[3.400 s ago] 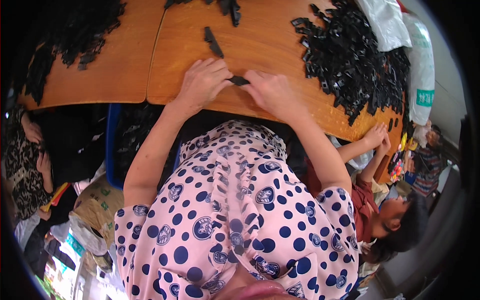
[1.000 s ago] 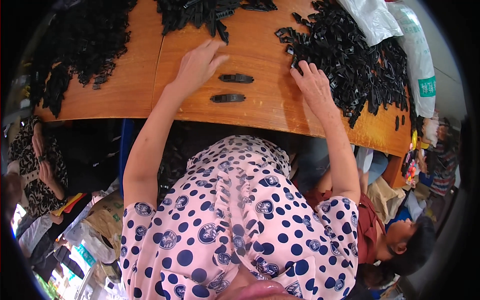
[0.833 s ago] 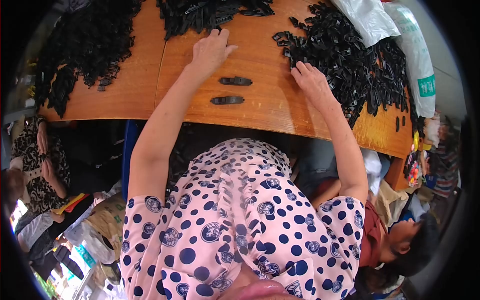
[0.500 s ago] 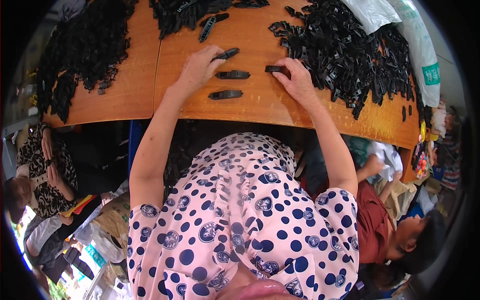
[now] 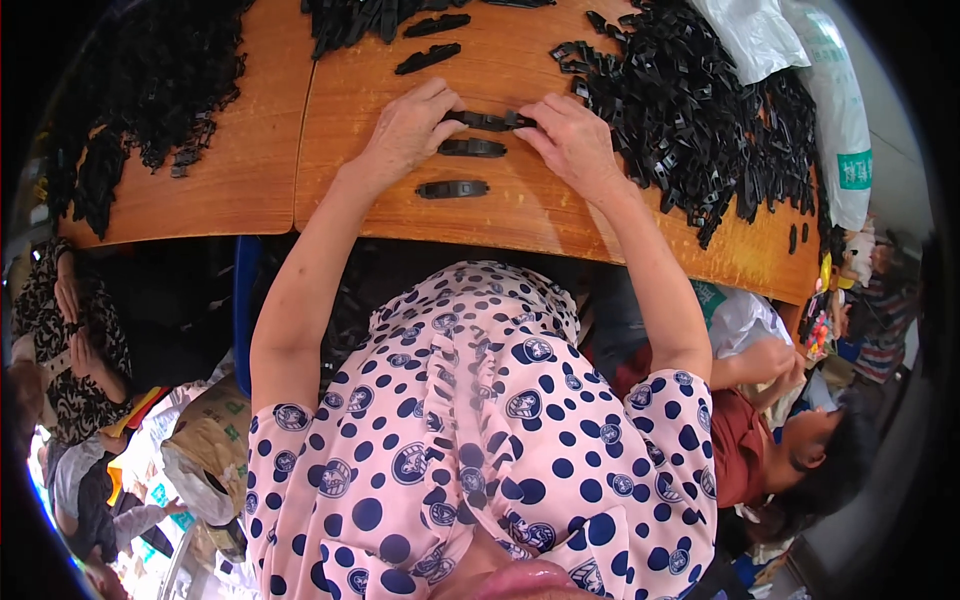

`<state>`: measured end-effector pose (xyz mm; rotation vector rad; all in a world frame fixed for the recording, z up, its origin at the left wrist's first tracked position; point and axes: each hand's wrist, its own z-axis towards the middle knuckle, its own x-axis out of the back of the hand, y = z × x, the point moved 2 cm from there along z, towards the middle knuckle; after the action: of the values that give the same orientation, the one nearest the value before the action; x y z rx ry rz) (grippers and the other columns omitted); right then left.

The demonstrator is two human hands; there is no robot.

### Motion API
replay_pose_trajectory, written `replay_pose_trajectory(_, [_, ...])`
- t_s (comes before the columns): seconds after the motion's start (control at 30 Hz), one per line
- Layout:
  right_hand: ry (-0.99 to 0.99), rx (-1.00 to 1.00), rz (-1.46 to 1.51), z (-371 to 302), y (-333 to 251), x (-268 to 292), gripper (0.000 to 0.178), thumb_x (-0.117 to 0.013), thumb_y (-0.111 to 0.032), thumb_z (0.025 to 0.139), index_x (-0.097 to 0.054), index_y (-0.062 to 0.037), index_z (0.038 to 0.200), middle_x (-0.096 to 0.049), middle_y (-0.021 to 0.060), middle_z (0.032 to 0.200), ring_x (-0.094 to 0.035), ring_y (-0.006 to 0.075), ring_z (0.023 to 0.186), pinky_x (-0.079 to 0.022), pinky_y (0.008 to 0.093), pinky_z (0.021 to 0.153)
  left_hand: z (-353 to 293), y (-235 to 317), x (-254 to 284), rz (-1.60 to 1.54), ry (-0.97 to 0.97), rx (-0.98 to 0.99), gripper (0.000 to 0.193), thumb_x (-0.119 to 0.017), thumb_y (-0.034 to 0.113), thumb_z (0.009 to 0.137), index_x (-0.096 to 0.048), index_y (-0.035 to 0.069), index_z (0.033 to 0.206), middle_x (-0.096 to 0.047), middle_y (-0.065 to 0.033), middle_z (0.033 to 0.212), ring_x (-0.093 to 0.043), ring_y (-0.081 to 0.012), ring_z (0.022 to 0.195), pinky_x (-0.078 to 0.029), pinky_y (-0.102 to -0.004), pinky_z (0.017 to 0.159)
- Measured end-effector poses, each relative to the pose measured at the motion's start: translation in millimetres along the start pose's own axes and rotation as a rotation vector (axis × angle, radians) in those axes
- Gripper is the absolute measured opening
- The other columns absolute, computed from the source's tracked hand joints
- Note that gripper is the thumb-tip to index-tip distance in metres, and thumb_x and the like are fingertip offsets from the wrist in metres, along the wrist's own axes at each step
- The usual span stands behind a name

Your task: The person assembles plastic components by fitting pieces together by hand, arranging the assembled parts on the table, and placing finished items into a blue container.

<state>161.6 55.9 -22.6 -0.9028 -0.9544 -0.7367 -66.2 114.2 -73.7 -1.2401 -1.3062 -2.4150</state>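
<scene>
My left hand [image 5: 412, 128] pinches the left end of a long black plastic piece [image 5: 480, 121], held just above the tabletop. At its other end my right hand [image 5: 572, 137] grips a small black plastic piece [image 5: 521, 120], fingertips and thumb pressed together. The two pieces meet end to end; whether they are joined I cannot tell. Right below them lies a similar long black piece [image 5: 473, 148], and nearer the table's front edge another one [image 5: 453, 189]. Beyond my left hand two more long pieces [image 5: 428, 58] [image 5: 437, 25] rest on the wood.
Heaps of black plastic parts cover the wooden table [image 5: 390, 218] at the left [image 5: 170, 70], the far middle [image 5: 360, 22] and the right [image 5: 700, 120]. White plastic bags [image 5: 840, 120] lie at the far right. One person sits on my right [image 5: 738, 445], others on my left [image 5: 85, 340].
My right hand has moved left, bringing its small piece against the long one. The long piece in my left hand has turned from slanted to nearly level. The pieces beyond now lie roughly parallel.
</scene>
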Motion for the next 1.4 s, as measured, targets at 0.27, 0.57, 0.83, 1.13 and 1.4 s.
replay_pose_trajectory(0.27, [-0.238,0.009,-0.064,14,-5,-1,0.018,-0.07,-0.021,0.089,-0.062,-0.0082,0.099,-0.069,0.0093,0.088,-0.069,0.0327,0.082,-0.055,0.0423,0.065,4,0,2,-0.097,-0.007,-0.044,0.018,-0.07,0.012,0.087,-0.062,0.001,0.099,-0.058,-0.0106,0.094,-0.06,-0.0319,0.084,-0.049,-0.0395,0.072])
replay_pose_trajectory(0.57, [-0.17,-0.091,-0.015,19,-16,-26,0.021,-0.069,-0.026,0.09,-0.059,-0.0083,0.096,-0.07,0.0116,0.094,-0.069,0.0345,0.083,-0.055,0.0451,0.066,7,-1,-2,-0.118,-0.055,0.036,0.019,-0.072,0.014,0.085,-0.062,0.003,0.097,-0.059,-0.0096,0.094,-0.061,-0.0335,0.088,-0.049,-0.0421,0.075])
replay_pose_trajectory(0.83, [0.0,-0.195,-0.51,-11,43,13,0.028,-0.073,-0.029,0.086,-0.06,-0.0096,0.102,-0.062,0.0092,0.093,-0.069,0.0286,0.082,-0.056,0.0396,0.065,-9,4,27,-0.055,-0.091,0.197,0.023,-0.073,0.021,0.09,-0.065,0.004,0.103,-0.061,-0.0077,0.101,-0.064,-0.0284,0.085,-0.051,-0.0403,0.074])
replay_pose_trajectory(1.13, [0.091,-0.109,-0.508,-28,59,11,0.029,-0.059,-0.003,0.088,-0.057,-0.0071,0.117,-0.061,0.0105,0.095,-0.065,0.0288,0.086,-0.055,0.0388,0.068,34,-31,21,0.27,0.126,0.205,0.024,-0.07,0.019,0.09,-0.06,0.007,0.107,-0.062,-0.0072,0.104,-0.062,-0.0285,0.099,-0.051,-0.0419,0.085])
replay_pose_trajectory(1.4, [-0.129,-0.445,0.704,-19,33,8,0.023,-0.057,-0.002,0.095,-0.061,-0.0047,0.117,-0.058,0.0077,0.102,-0.064,0.016,0.085,-0.053,0.0308,0.069,18,-7,2,0.454,-0.032,-0.312,0.019,-0.066,0.008,0.088,-0.058,0.008,0.106,-0.06,-0.0069,0.106,-0.06,-0.0267,0.101,-0.056,-0.0389,0.08])
